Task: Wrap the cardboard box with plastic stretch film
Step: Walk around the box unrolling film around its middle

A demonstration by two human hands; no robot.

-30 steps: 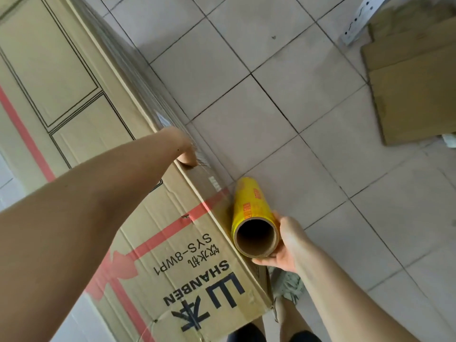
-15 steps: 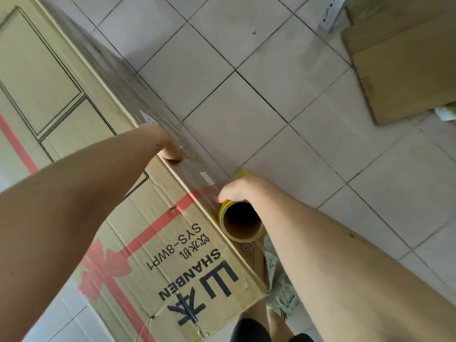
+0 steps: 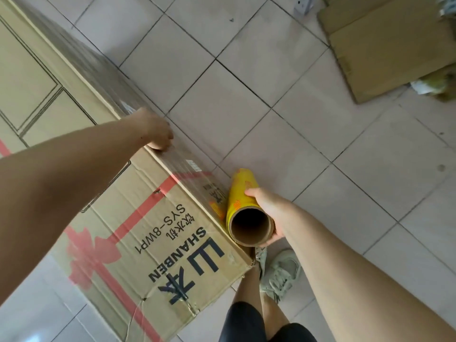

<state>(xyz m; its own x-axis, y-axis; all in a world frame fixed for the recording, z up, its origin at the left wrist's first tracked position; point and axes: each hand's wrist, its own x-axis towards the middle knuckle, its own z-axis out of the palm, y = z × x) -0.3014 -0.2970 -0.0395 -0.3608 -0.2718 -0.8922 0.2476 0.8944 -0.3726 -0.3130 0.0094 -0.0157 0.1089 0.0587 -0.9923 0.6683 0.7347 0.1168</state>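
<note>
1. Two bare hands work along one long edge of a large cardboard box (image 3: 118,233), which fills the left half of the frame and runs from the upper left corner down to the lower centre, standing on a pale tiled floor (image 3: 283,77).
2. The left hand (image 3: 156,133), at centre left, rests on the box's upper edge with its fingers curled over onto the side face (whether they pinch the film there cannot be told).
3. Clear stretch film (image 3: 187,161) lies over the box's side face, visible as a glossy, wrinkled sheet from the upper left down toward the roll.
4. The right hand (image 3: 269,213), just right of centre, is wrapped around a yellow film roll (image 3: 243,191): thumb on top, fingers beneath the near end.
5. The roll sits just beside the box's side face, tilted, its open brown cardboard core (image 3: 250,224) facing the camera.
6. The box's top face carries a red ribbon print and the lettering "SHANBEN SYS-8WP1" (upside down in this view).
7. Flattened cardboard sheets (image 3: 385,45) lie on the floor at the upper right, well apart from the box.
8. A leg and a pale sneaker (image 3: 281,272) appear at lower centre, below the roll.
</note>
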